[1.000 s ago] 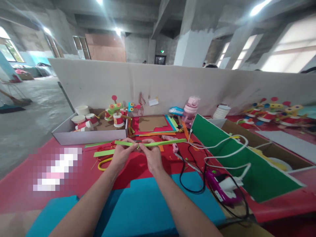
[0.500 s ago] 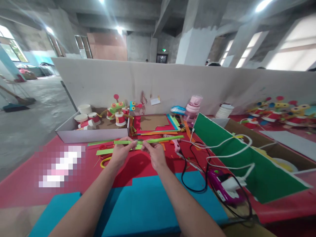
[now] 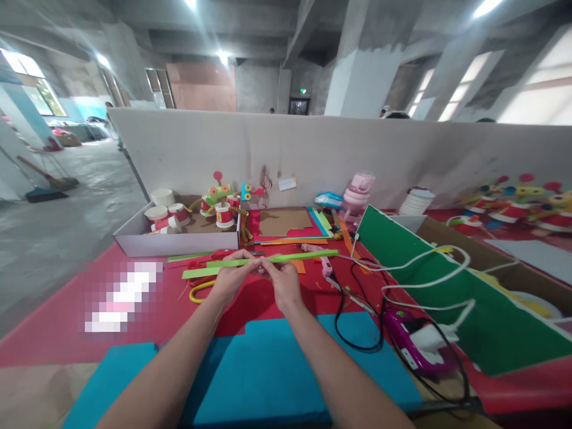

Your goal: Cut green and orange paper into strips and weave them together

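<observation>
A long light green paper strip (image 3: pixel 308 257) runs crosswise above the red table, pinched near its middle by both hands. My left hand (image 3: pixel 235 275) has its fingers closed on it, and my right hand (image 3: pixel 280 277) grips it just beside, the fingertips of both nearly touching. Another green strip (image 3: pixel 199 273) lies on the table left of my left hand. Yellow-handled scissors (image 3: pixel 202 291) rest partly behind my left wrist. Beyond my right hand is a pink glue gun (image 3: pixel 326 266). My fingers hide the middle of the held strip.
At the back left, a white box (image 3: pixel 179 243) holds paper cups and a craft figure. Blue sheets (image 3: pixel 268 369) cover the front. A green-sided box (image 3: pixel 429 298), white and black cables, and a purple power socket (image 3: pixel 413 345) stand right. A pink bottle (image 3: pixel 357 196) is behind.
My hands have come closer together, their fingertips now meeting on the strip. The whole view has shifted slightly, so the table objects appear a little further right.
</observation>
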The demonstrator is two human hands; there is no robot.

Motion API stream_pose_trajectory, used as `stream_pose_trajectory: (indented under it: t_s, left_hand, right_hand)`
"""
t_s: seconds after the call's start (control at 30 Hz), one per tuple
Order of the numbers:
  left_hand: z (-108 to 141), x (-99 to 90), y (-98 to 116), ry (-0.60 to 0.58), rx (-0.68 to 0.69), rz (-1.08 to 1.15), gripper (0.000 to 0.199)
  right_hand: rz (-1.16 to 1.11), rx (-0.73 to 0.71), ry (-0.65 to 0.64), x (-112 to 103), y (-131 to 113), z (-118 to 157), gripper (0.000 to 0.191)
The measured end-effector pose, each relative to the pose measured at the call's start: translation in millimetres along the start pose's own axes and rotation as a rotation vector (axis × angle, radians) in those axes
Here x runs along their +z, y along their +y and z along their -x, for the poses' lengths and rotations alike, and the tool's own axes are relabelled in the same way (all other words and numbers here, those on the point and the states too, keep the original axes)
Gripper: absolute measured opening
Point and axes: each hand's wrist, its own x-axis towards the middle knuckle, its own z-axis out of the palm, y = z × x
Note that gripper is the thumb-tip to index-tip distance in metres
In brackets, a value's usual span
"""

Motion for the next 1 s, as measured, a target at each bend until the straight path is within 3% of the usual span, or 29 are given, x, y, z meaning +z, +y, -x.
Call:
stream_pose_trajectory:
  t_s: [0.2,0.47,0.7,1.0]
  left_hand:
    - [-1.3,-1.3,1.5,0.060,-0.010,-0.051,0.024]
    - [-1.7,0.8,5.9,0.028,-0.035,-0.033,0.026]
    - [-2.3,-4.9,8.8,0.062,-0.059,-0.003,0.028]
    - [-7.1,-15.1,7.4,0.054,-0.064,0.058,0.028]
  right_hand:
    - [0.065,-0.030,-0.002,-2.5,1.5,-1.3,0.029]
    - [0.078,-0.063,-0.011,-4.6,2.1,-1.9,0.025]
    - [0.028,-0.008,0.117,-9.0,-5.1,-6.4,0.026]
    - [0.055,-0.042,0.142,-18.1,-5.5,-12.0,0.028]
